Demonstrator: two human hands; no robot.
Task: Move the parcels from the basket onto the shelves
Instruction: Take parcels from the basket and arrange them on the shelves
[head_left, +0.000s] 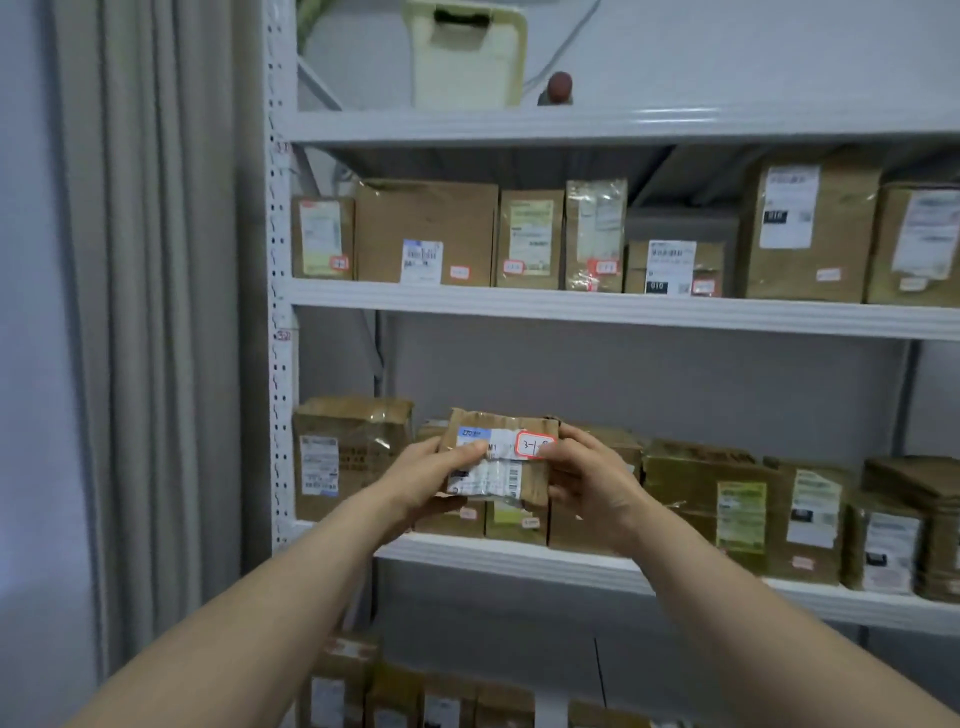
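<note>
Both hands hold up one small brown cardboard parcel in front of the middle shelf. It carries a white shipping label and a red-bordered sticker with handwriting. My left hand grips its left end, thumb on the label. My right hand grips its right end, with the thumb at the sticker. The parcel hangs in the air just before the row of parcels standing on that shelf. The basket is out of view.
A white metal rack fills the view. The upper shelf holds a row of labelled boxes. A cream plastic container sits on the top shelf. More parcels line the middle and bottom shelves. A grey curtain hangs at the left.
</note>
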